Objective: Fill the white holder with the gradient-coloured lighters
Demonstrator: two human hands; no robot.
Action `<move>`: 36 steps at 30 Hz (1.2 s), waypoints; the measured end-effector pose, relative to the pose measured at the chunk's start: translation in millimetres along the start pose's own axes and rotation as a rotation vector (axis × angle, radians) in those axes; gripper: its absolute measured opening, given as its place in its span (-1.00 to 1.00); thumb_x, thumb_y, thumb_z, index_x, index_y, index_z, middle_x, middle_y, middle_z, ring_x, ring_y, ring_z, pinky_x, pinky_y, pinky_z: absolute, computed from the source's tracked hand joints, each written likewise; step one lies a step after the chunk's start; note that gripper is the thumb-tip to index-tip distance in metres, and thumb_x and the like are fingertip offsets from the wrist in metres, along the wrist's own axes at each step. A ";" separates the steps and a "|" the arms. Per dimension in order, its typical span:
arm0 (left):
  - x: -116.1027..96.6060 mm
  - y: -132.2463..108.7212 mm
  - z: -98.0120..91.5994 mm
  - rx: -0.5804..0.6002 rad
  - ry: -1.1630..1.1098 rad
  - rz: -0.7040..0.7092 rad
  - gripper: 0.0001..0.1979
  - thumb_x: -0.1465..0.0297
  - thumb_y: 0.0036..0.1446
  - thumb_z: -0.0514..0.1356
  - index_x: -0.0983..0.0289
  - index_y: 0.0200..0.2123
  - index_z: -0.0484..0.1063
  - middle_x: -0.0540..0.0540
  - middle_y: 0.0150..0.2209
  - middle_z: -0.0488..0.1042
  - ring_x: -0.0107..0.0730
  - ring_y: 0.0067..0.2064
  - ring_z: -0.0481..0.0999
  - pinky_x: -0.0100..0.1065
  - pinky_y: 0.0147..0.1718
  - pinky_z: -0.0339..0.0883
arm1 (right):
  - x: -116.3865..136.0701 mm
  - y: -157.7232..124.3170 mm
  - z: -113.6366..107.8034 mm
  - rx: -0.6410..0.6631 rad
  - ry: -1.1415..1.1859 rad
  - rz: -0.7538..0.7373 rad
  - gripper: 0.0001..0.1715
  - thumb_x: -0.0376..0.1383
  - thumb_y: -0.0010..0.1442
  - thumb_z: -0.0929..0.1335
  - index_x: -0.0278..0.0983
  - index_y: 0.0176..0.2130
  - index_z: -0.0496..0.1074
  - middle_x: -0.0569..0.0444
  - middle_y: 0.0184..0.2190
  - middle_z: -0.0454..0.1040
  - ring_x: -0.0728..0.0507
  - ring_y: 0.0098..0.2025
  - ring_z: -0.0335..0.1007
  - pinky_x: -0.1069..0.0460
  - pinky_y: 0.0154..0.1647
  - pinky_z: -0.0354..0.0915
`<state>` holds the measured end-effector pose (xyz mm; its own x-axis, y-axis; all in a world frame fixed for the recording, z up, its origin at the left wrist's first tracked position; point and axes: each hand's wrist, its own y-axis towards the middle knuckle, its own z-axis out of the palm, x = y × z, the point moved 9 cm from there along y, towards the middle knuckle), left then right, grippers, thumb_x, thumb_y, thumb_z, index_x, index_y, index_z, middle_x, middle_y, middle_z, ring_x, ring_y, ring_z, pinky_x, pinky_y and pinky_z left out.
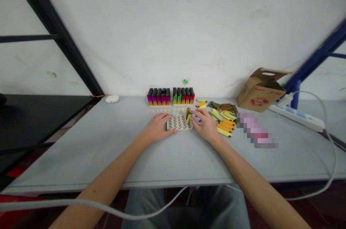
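Observation:
A white tray with rows of small holes (177,123) lies on the table in front of me. My left hand (158,128) grips its left end, thumb along the near edge and fingers at the far corner. At the tray's right end stand a few yellow-green lighters (188,111). My right hand (204,124) is closed there, its fingertips on a yellow lighter (189,118) that is upright in the tray; the fingers partly hide it. Right of this hand lies a loose pile of yellow, orange, green and brown lighters (226,125).
Against the wall stand a tray of purple-pink lighters (159,97) and one of green and red lighters (183,96). A cardboard box (259,90), a power strip (300,116) and a blurred-out pink item (255,130) are at right. A white case (112,98) sits far left. A cable (108,207) crosses low in front.

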<state>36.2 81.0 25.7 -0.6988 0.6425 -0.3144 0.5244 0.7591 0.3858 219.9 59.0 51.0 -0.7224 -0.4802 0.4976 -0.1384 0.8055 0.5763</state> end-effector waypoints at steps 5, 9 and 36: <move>12.6 0.2 -2.1 -0.039 0.080 -0.075 -0.32 -0.04 -0.02 0.25 0.29 0.06 0.40 0.26 0.02 0.45 0.03 0.11 0.33 0.04 0.14 0.15 | -14.8 6.5 -12.4 -0.064 -0.105 0.044 -0.61 -0.22 0.24 0.26 -0.27 0.02 0.44 -0.12 -0.05 0.46 -0.23 -0.03 0.37 -0.11 0.03 0.30; 18.6 0.0 -3.6 -0.053 0.082 -0.103 -0.35 -0.02 -0.02 0.26 0.27 0.05 0.40 0.24 0.03 0.44 0.02 0.11 0.34 0.01 0.14 0.17 | -44.3 4.5 -23.3 -0.106 -0.426 0.168 -0.56 -0.25 0.19 0.28 -0.42 0.00 0.44 -0.28 0.00 0.43 -0.37 0.11 0.23 -0.25 0.16 0.12; 17.6 -1.8 0.7 -0.037 0.075 -0.085 -0.32 0.01 0.06 0.21 0.36 0.11 0.35 0.30 0.08 0.40 0.01 0.13 0.34 -0.02 0.16 0.19 | -44.1 8.9 7.7 0.045 0.982 0.498 -0.58 -0.04 -0.11 0.51 -0.27 -0.35 0.45 0.09 -0.38 0.53 -0.06 -0.32 0.45 0.00 -0.19 0.38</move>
<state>23.2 91.0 18.9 -0.7754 0.5650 -0.2821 0.4442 0.8054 0.3923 245.3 90.0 29.2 0.1458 -0.1496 0.9779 -0.0205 0.9878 0.1541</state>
